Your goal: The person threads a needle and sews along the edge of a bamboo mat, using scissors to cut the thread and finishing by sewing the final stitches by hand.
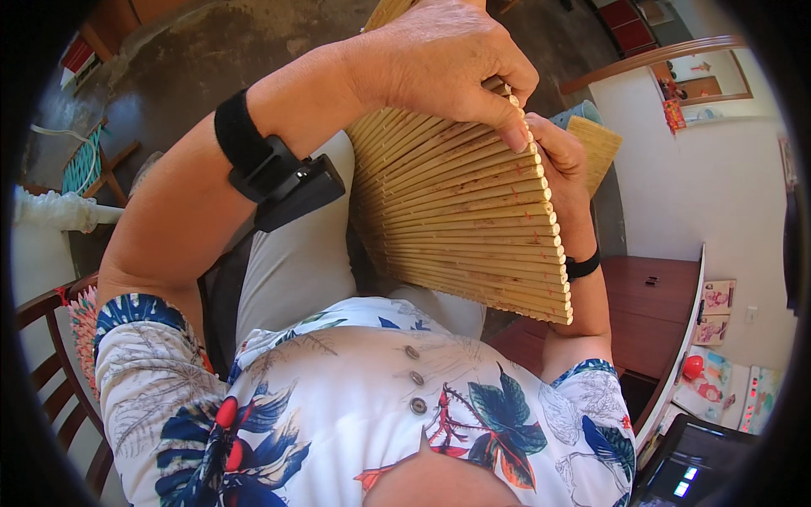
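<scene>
A mat of thin bamboo slats (456,211), strung together with thread, stands tilted over my lap, its row of cut slat ends facing right. My left hand (448,63) reaches across its top. The left thumb presses on the slats close to the cut ends while the forefinger curls over the edge. Partly hidden behind that edge, my right hand (562,160) is closed against it near the left thumb. Which right fingers touch the slats I cannot fully see. A black strap with a small device (296,186) circles my left forearm; a black band (582,265) is on my right wrist.
A wooden chair back (63,380) stands at the left, near a stool with turquoise webbing (82,165). On the right are a dark red cabinet (650,296) and a screen (693,465). Another yellowish slatted piece (596,148) shows beyond my right hand, beside a bluish container (579,112).
</scene>
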Demonstrator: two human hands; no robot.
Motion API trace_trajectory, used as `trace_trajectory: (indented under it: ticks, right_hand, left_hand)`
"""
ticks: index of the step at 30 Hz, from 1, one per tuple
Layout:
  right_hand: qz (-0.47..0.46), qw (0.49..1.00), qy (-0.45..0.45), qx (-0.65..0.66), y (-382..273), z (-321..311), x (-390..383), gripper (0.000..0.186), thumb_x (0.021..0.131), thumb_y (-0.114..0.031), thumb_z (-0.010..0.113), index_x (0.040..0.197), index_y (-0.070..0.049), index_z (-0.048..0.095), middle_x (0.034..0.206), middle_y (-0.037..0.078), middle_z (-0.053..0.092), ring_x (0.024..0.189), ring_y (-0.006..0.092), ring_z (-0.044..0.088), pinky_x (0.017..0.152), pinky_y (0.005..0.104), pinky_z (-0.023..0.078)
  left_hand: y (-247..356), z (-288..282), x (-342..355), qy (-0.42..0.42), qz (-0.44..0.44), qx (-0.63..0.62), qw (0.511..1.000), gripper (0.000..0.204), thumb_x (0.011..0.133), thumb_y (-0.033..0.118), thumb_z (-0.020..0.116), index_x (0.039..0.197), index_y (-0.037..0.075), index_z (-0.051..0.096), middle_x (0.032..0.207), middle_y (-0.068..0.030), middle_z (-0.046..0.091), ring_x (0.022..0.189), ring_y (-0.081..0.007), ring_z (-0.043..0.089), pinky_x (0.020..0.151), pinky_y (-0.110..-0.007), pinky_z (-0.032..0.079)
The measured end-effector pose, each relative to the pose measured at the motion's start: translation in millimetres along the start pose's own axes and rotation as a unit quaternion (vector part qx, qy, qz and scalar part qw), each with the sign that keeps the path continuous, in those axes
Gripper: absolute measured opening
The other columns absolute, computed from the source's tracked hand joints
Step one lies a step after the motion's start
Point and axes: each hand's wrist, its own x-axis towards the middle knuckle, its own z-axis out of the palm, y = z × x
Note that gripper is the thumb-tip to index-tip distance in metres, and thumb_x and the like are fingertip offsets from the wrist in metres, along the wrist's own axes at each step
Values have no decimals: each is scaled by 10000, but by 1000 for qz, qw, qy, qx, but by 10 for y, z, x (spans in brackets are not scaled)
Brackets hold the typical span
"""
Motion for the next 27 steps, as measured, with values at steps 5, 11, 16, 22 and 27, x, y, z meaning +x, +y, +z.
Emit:
trace_trajectory:
  ticks: [5,11,16,22,27]
  right_hand:
    - [-19,999,9,-24,-83,-138,-196,108,885,-59,571,929,31,613,763,28,576,685,83,504,608,218,414]
    - [-52,998,21,-18,-104,-129,-260,122,886,-44,561,956,36,620,770,43,585,675,102,520,599,222,414]
    - [-34,999,12,-32,-142,-134,-259,132,882,-39,562,967,37,629,776,53,596,682,109,531,603,221,419]
    - [-28,999,10,-20,-176,-106,-247,137,880,-25,558,974,44,629,777,48,598,698,104,541,618,218,426]
    - [7,1000,4,-18,-166,-122,-280,137,878,-10,550,978,45,627,783,48,598,713,108,550,630,217,430]
  left_hand:
    - [263,32,153,-7,16,15,1000,271,687,389,701,660,135,610,623,-50,577,630,-251,542,676,-348,348]
    - [365,5,198,7,31,-6,999,265,695,370,692,652,124,602,610,-54,569,616,-249,544,668,-350,339]
    - [347,15,187,-2,15,-5,1000,274,685,370,694,628,119,598,589,-58,559,612,-248,545,662,-350,327]
    - [305,62,181,-29,-39,-31,998,286,683,375,699,624,111,607,560,-69,557,583,-261,543,666,-348,327]
    - [371,-5,173,-20,-13,-13,1000,298,676,379,705,615,104,609,546,-80,557,571,-268,543,673,-350,328]
